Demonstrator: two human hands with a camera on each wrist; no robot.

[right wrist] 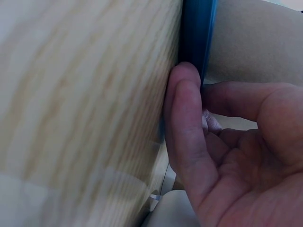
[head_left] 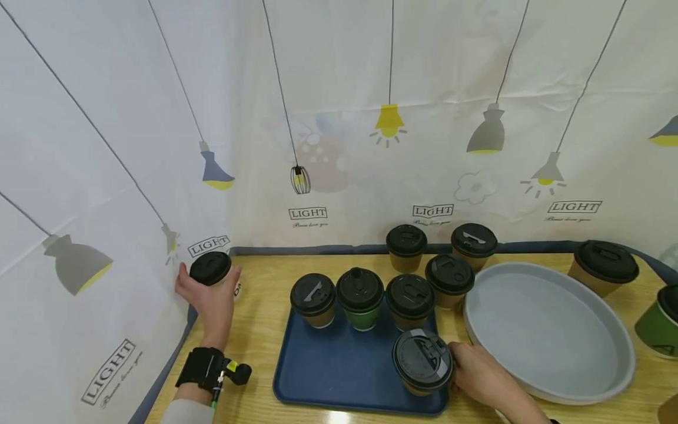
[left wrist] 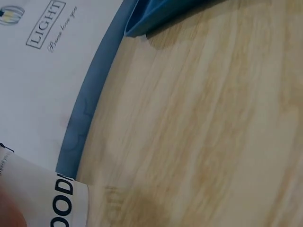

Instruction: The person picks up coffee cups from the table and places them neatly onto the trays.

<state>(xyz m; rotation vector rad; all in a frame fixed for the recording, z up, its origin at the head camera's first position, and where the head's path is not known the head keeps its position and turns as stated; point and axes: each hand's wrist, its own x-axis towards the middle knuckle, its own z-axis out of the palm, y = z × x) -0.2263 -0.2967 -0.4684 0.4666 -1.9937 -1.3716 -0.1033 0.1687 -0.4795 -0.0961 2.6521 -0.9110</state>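
Note:
At the left end of the table my left hand grips a lidded paper cup. Its black lid faces up, and the left wrist view shows dark printed letters on its white side. My right hand pinches the right edge of a blue tray between thumb and fingers. Right beside that hand stands a coffee cup with a black lid, on the tray's front right. A green cup stands between two brown cups along the tray's back.
Three brown lidded cups stand behind the tray's right corner. A round grey tray lies on the right, with another brown cup behind it and a green cup at its right. A printed cloth borders the wooden table.

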